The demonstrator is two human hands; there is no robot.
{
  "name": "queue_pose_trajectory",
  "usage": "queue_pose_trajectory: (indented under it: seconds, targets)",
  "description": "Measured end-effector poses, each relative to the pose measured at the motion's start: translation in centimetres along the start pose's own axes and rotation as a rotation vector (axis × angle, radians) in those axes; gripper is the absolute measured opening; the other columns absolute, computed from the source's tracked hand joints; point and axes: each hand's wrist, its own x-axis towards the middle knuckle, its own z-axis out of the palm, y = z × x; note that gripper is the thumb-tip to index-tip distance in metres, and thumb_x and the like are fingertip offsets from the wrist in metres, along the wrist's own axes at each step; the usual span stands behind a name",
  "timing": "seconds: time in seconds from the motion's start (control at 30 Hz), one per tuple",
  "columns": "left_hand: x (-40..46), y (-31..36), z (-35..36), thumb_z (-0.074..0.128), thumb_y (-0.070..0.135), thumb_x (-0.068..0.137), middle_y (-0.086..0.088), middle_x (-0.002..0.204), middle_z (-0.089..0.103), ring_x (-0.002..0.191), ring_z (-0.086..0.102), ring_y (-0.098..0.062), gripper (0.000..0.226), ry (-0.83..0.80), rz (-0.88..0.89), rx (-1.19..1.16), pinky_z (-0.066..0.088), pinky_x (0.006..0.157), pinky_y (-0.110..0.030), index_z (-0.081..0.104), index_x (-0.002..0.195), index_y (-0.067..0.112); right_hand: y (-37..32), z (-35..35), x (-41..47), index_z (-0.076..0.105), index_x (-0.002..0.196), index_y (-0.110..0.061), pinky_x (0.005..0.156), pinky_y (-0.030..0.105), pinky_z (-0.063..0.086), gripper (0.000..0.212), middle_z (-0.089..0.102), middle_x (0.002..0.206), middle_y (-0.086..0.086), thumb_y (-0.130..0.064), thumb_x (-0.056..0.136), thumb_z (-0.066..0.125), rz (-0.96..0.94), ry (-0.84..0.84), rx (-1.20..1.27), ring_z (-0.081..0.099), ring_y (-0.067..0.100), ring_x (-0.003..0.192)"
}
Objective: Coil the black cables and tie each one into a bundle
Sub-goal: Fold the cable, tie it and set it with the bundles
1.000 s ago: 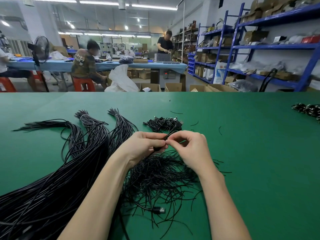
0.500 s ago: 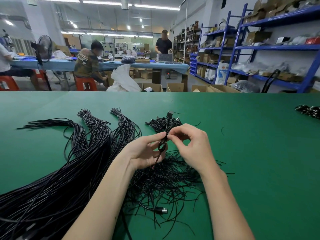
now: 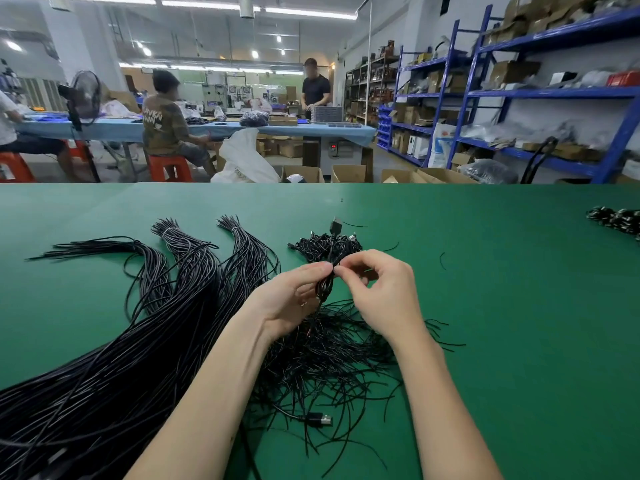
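1. Green matting covers your table (image 3: 485, 323), and black cables lie across its left and middle.
2. Your left hand (image 3: 294, 299) grips a small coil (image 3: 325, 287) of black cable, thumb and fingers curled round it, lifted just above the table.
3. Your right hand (image 3: 377, 292) pinches the top of that same coil between thumb and forefinger, touching the left thumb tip.
4. One plug (image 3: 335, 225) of the held cable sticks up beyond your hands, toward the far side.
5. A loose tangle (image 3: 322, 358) of thin black strands lies under and near your wrists, with a USB plug (image 3: 320, 419) at its near edge.
6. A thick sheaf (image 3: 104, 375) of long cables fans from the near left corner to the far left, split into three tails; two tails carry pale bands near their tips.
7. A small heap (image 3: 311, 247) of finished bundles sits just beyond your hands.
8. More bundles (image 3: 616, 220) lie at the far right edge, well apart.
9. Behind the table, a seated person (image 3: 166, 126) wears a shirt with pale lettering on the back, too blurred to read fully.
10. Blue racks (image 3: 554, 95) with cardboard boxes stand far right; no label there is legible.
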Motion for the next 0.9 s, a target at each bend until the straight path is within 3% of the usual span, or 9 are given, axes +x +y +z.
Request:
queue_pose_trajectory:
  seconds: [0.17, 0.3, 0.47, 0.53, 0.6, 0.7, 0.8, 0.87, 0.9]
  targets:
    - [-0.1, 0.3, 0.1, 0.083, 0.024, 0.063, 0.001, 0.09, 0.078, 0.088, 0.071, -0.004, 0.027, 0.028, 0.322, 0.17, 0.045, 0.085, -0.019, 0.078, 0.088, 0.015, -0.2, -0.3, 0.2, 0.075, 0.076, -0.032, 0.066, 0.012, 0.05, 0.017, 0.075, 0.075, -0.016, -0.022, 0.087, 0.082, 0.243, -0.025, 0.183, 0.064, -0.001, 0.067]
    - [-0.3, 0.1, 0.5, 0.083, 0.009, 0.078, -0.004, 0.089, 0.079, 0.083, 0.073, -0.01, 0.013, 0.063, 0.622, 0.387, 0.053, 0.077, -0.016, 0.078, 0.087, 0.017, 0.1, -0.9, 0.5, 0.079, 0.081, -0.017, 0.065, 0.016, 0.052, 0.01, 0.074, 0.072, -0.004, -0.008, 0.085, 0.08, 0.49, -0.06, 0.569, 0.063, 0.005, 0.067]
    - [-0.7, 0.2, 0.9, 0.082, 0.005, 0.081, 0.002, 0.093, 0.078, 0.092, 0.073, -0.009, 0.013, 0.041, 0.919, 0.718, 0.055, 0.089, -0.021, 0.078, 0.092, 0.009, 0.7, -1.5, 0.0, 0.074, 0.089, 0.006, 0.052, 0.015, 0.053, 0.018, 0.065, 0.074, 0.012, -0.001, 0.076, 0.064, 0.919, -0.226, 1.216, 0.06, 0.013, 0.062]
    - [-0.8, 0.3, 0.7, 0.082, 0.005, 0.08, 0.002, 0.095, 0.076, 0.093, 0.071, -0.007, 0.012, 0.033, 1.027, 0.915, 0.054, 0.09, -0.021, 0.079, 0.091, 0.01, 0.9, -1.5, -0.5, 0.072, 0.086, 0.01, 0.048, 0.017, 0.052, 0.019, 0.063, 0.075, 0.016, 0.0, 0.08, 0.057, 1.056, -0.251, 1.353, 0.058, 0.016, 0.06]
    - [-0.9, 0.5, 0.4, 0.083, 0.006, 0.08, 0.004, 0.097, 0.075, 0.097, 0.069, -0.005, 0.013, 0.035, 1.078, 1.023, 0.052, 0.092, -0.021, 0.079, 0.091, 0.013, 0.9, -1.2, -0.7, 0.072, 0.084, 0.011, 0.049, 0.017, 0.053, 0.02, 0.063, 0.076, 0.016, 0.0, 0.083, 0.055, 1.053, -0.229, 1.359, 0.059, 0.016, 0.059]
    - [-0.5, 0.8, 0.1, 0.081, 0.014, 0.084, 0.013, 0.108, 0.072, 0.107, 0.062, -0.001, 0.012, 0.155, 0.98, 0.983, 0.046, 0.095, -0.018, 0.08, 0.094, 0.021, 0.7, -0.5, 0.0, 0.074, 0.099, 0.001, 0.055, 0.016, 0.052, 0.014, 0.07, 0.075, 0.004, -0.009, 0.091, 0.068, 0.753, -0.103, 0.884, 0.063, 0.008, 0.062]
    - [-0.5, 1.6, -0.8, 0.068, 0.035, 0.093, 0.012, 0.112, 0.071, 0.093, 0.062, -0.002, 0.014, 0.143, 0.468, 0.708, 0.047, 0.085, -0.023, 0.074, 0.105, 0.03, 0.7, -0.6, 0.3, 0.076, 0.089, -0.027, 0.063, 0.015, 0.051, 0.009, 0.075, 0.077, -0.015, -0.019, 0.093, 0.075, 0.349, 0.084, 0.306, 0.063, 0.0, 0.068]
    - [-0.5, 1.8, -1.5, 0.061, 0.048, 0.094, 0.008, 0.102, 0.075, 0.083, 0.059, -0.008, 0.031, 0.039, 0.182, 0.492, 0.043, 0.08, -0.028, 0.075, 0.106, 0.024, 0.6, -0.6, 0.0, 0.074, 0.083, -0.035, 0.06, 0.012, 0.046, 0.015, 0.073, 0.083, -0.018, -0.023, 0.091, 0.077, 0.143, 0.073, 0.147, 0.061, 0.003, 0.069]
    - [-0.5, 1.7, -1.6, 0.063, 0.052, 0.09, 0.009, 0.095, 0.075, 0.08, 0.057, -0.009, 0.037, 0.002, 0.131, 0.446, 0.042, 0.078, -0.029, 0.076, 0.105, 0.021, 0.5, -0.6, -0.2, 0.073, 0.083, -0.037, 0.059, 0.011, 0.044, 0.017, 0.072, 0.086, -0.018, -0.022, 0.09, 0.078, 0.064, 0.04, 0.101, 0.061, 0.004, 0.071]
